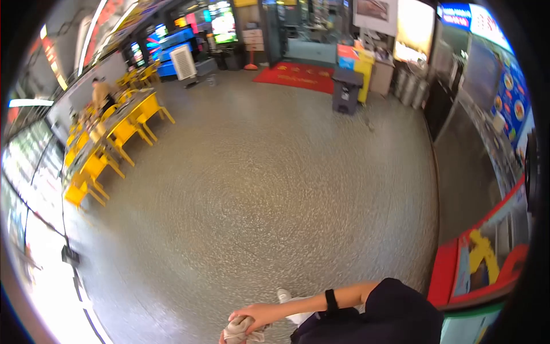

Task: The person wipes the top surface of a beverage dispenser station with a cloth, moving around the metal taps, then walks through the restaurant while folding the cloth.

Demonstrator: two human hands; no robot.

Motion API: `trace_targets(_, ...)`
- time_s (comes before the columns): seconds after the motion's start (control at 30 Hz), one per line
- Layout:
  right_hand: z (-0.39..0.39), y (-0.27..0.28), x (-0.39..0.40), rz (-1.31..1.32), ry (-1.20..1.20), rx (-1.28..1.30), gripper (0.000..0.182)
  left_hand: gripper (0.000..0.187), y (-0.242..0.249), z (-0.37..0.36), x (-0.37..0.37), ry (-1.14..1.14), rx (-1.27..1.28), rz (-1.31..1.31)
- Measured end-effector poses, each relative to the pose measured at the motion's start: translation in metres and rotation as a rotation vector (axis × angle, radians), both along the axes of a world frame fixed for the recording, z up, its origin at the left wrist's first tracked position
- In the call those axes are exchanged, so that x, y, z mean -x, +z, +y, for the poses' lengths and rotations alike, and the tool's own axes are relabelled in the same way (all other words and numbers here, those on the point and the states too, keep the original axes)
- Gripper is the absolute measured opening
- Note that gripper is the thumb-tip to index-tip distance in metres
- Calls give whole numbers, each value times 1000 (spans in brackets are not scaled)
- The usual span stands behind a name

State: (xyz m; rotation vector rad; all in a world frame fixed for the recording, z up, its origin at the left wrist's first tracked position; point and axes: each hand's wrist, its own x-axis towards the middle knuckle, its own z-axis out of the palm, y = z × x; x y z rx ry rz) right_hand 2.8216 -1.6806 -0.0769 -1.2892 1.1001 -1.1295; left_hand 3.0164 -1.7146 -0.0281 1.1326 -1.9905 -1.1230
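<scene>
A crumpled light beige cloth (236, 329) is bunched up at the bottom edge of the head view. My right hand (255, 314) is closed on it from above, the arm reaching across from the right with a black band (331, 300) on the wrist. Only a sliver of my left hand (222, 338) shows at the cloth's left and lower side, pressed against it; the rest is cut off by the frame. Below the forearm, a white shoe (283, 294) stands on the grey floor (240, 200).
Yellow chairs (127, 132) line a long table (123, 112) on the left, where a person (102, 94) is. A grey bin (346, 92) stands near a red mat (292, 76) at the back. On the right runs a counter (492, 140), with a red-framed case (481, 258) nearer me.
</scene>
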Motion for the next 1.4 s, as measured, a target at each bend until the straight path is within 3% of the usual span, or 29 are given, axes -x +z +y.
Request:
trace_targets(0.2,-47,1,100,-29,-281,-42,64,33,2,-111,122,-217,-134,22)
trace_targets(0.33,-47,37,164,-185,-457,-74,66,32,1,-155,205,-328,-225,55)
trace_targets(0.47,-52,3,218,405,-813,48,65,30,-32,-195,291,-519,-279,148)
trace_targets(0.5,-54,4,232,408,-849,-14,65,26,-34,-201,313,-547,-311,112)
trace_targets(0.73,-139,-12,344,-116,-1123,-144,62,23,-58,-311,457,-791,-404,-123)
trace_targets(0.83,-202,-21,412,-151,-1152,-221,50,41,-69,-368,537,-784,-502,245)
trace_targets(0.93,-263,-1,479,-189,-1133,-147,42,42,-48,-428,607,-796,-508,275)
trace_targets(1.1,-333,45,574,-486,-1112,-146,35,37,-6,-497,712,-828,-678,245)
trace_targets(1.3,-364,33,681,-546,-1109,-244,38,32,-33,-533,828,-893,-870,287)
trace_targets(1.4,-378,9,750,-754,-1119,-73,41,37,-43,-541,896,-915,-896,242)
